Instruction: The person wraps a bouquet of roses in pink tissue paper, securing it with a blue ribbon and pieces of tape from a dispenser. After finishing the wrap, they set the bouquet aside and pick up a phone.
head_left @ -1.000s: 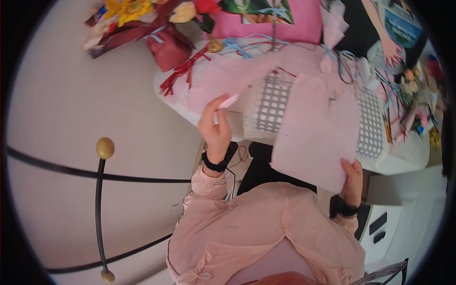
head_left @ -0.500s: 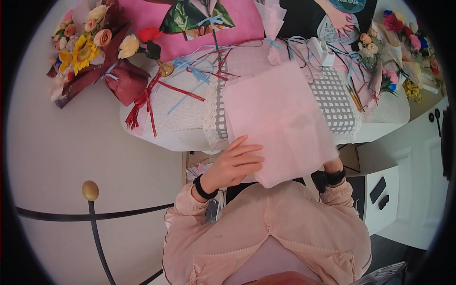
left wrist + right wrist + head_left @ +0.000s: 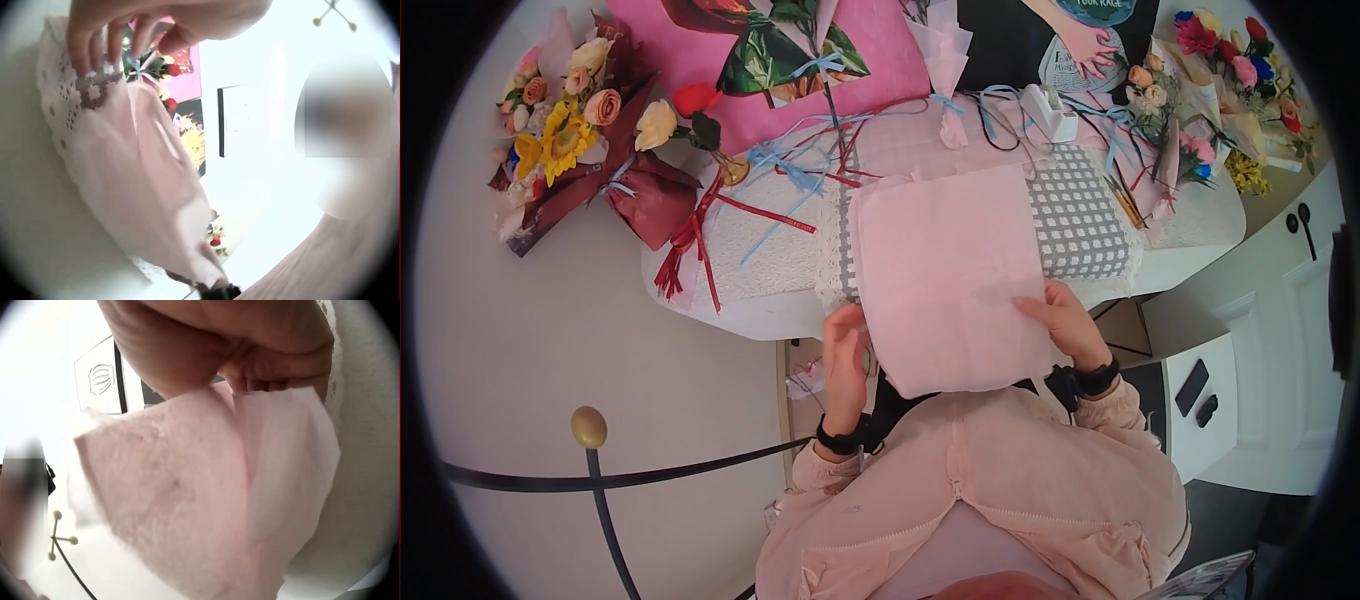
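Note:
A folded sheet of thin pink wrapping paper (image 3: 950, 270) lies over the near part of the table, its lower end hanging past the front edge in the head view. My right hand (image 3: 1075, 325) pinches its right side, thumb on top and the other fingers beneath. Close beside the paper's left edge is my left hand (image 3: 845, 355), its fingers loosely bent. In the left wrist view these fingers (image 3: 115, 37) are spread, with nothing between them. The right wrist view shows the paper's layers (image 3: 169, 481) falling open below the right hand.
A grey-and-white checked runner (image 3: 1085, 215) with lace trim crosses the white table (image 3: 770, 290). Red ribbons (image 3: 685, 245) and blue ribbons (image 3: 795, 170) lie at left. A wrapped bouquet (image 3: 565, 140) stands far left, other flowers (image 3: 1200, 100) at right. A white box (image 3: 1050, 115) sits behind.
A second ago my left hand held a small pink piece up at the left; now it is free beside the paper. The paper has swung upright, and my right thumb has come onto its top.

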Demonstrator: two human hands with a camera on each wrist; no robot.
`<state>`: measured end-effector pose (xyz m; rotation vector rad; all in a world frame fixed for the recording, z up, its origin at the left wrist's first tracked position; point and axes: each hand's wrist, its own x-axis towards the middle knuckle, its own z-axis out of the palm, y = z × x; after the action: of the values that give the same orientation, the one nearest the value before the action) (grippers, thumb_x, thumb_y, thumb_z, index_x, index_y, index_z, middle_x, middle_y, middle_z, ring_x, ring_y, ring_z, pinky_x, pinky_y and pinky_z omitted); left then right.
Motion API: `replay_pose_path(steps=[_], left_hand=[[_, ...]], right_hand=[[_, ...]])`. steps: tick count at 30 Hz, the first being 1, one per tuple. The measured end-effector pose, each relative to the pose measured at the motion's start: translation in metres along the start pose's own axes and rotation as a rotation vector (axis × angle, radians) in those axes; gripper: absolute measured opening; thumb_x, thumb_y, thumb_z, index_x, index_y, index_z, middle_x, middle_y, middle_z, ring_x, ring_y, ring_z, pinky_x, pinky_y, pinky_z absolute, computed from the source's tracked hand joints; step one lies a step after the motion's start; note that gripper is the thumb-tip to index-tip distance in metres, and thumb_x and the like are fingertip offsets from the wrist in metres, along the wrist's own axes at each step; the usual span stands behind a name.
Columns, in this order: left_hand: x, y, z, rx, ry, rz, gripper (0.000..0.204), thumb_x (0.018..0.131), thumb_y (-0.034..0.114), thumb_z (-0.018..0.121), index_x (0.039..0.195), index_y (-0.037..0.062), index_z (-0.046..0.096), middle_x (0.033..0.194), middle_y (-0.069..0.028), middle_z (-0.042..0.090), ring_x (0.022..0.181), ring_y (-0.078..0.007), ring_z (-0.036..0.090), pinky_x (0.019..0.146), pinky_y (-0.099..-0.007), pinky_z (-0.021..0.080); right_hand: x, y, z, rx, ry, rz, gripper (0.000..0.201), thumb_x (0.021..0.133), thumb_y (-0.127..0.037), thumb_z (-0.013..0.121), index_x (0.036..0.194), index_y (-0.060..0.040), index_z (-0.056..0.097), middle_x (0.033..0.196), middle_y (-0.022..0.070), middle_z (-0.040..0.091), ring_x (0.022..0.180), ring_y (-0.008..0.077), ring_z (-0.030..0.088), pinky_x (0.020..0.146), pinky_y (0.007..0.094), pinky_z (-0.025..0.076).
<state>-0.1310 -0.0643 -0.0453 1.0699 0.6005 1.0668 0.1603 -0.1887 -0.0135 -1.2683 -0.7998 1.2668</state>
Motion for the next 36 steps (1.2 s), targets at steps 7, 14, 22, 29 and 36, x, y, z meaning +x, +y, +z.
replay_pose_path(steps=[7, 14, 22, 29, 36], left_hand=[[0.0, -0.002, -0.019, -0.079, -0.159, -0.24, 0.035, 0.097, 0.014, 0.055, 0.129, -0.0008, 0.05, 0.126, -0.0098, 0.058, 0.112, -0.0162, 0.055, 0.097, -0.0325, 0.044], [0.021, 0.054, -0.033, 0.006, 0.259, 0.19, 0.037, 0.096, 0.014, 0.058, 0.127, -0.0035, 0.051, 0.124, -0.0124, 0.059, 0.108, -0.0195, 0.058, 0.094, -0.0343, 0.047], [0.084, 0.086, -0.098, -0.072, 0.528, 0.301, 0.042, 0.097, 0.007, 0.051, 0.136, -0.0051, 0.04, 0.135, -0.0158, 0.05, 0.119, -0.0261, 0.052, 0.101, -0.0393, 0.044], [0.067, 0.065, -0.035, -0.148, 0.462, 0.362, 0.04, 0.097, 0.003, 0.049, 0.136, -0.0012, 0.041, 0.136, -0.0131, 0.049, 0.121, -0.0231, 0.05, 0.104, -0.0372, 0.04], [0.053, 0.055, -0.018, -0.172, 0.43, 0.478, 0.051, 0.095, 0.003, 0.053, 0.142, -0.0025, 0.033, 0.141, -0.0124, 0.044, 0.127, -0.0217, 0.044, 0.108, -0.036, 0.034]], right_hand=[[-0.002, -0.04, 0.022, -0.478, -0.25, -0.118, 0.021, 0.091, -0.008, 0.061, 0.108, 0.0031, 0.065, 0.091, -0.0008, 0.067, 0.08, 0.0044, 0.057, 0.073, 0.0225, 0.048], [0.016, -0.058, 0.054, -0.262, -0.26, -0.219, 0.027, 0.093, -0.008, 0.058, 0.118, 0.0006, 0.06, 0.09, 0.002, 0.066, 0.078, 0.005, 0.056, 0.07, 0.022, 0.047], [0.077, -0.122, 0.008, -0.434, -0.051, -0.272, 0.034, 0.091, -0.021, 0.061, 0.119, -0.0017, 0.059, 0.093, 0.003, 0.066, 0.076, 0.0076, 0.061, 0.064, 0.022, 0.049], [0.172, -0.169, -0.019, -0.549, 0.103, -0.272, 0.045, 0.09, -0.031, 0.063, 0.126, -0.0044, 0.055, 0.101, -0.0002, 0.062, 0.074, 0.0061, 0.057, 0.058, 0.0197, 0.043], [0.22, -0.158, -0.002, -0.507, 0.134, -0.251, 0.055, 0.088, -0.036, 0.065, 0.133, -0.0073, 0.049, 0.102, -0.0012, 0.058, 0.068, 0.004, 0.052, 0.05, 0.0162, 0.036]])
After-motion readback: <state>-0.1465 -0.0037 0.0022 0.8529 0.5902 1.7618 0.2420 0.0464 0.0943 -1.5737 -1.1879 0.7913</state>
